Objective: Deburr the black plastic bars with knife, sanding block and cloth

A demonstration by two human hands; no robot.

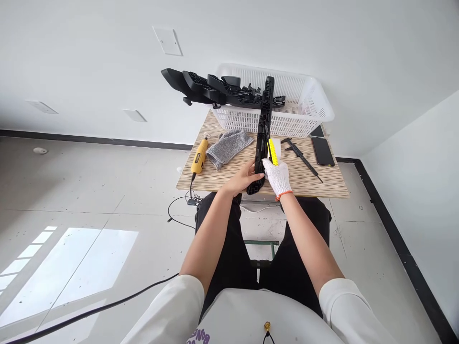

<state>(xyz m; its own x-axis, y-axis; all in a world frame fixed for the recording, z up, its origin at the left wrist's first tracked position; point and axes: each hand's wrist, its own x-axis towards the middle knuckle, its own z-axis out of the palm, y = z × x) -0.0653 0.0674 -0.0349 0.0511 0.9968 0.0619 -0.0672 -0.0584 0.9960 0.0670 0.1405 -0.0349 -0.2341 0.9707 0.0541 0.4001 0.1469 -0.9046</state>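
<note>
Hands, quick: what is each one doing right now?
Left hand: bare, closed around the long black plastic part.
Right hand: white knit glove, gripping a yellow-handled tool against that part.

Basket (304,102) — cloth (228,145) — phone (322,151)

1. Long black plastic part (263,134): narrow, ribbed, standing nearly upright over the table edge, lower end gripped.
2. Yellow tool (273,152): slim, bright, pressed against the right side of the part, tilted slightly.
</note>
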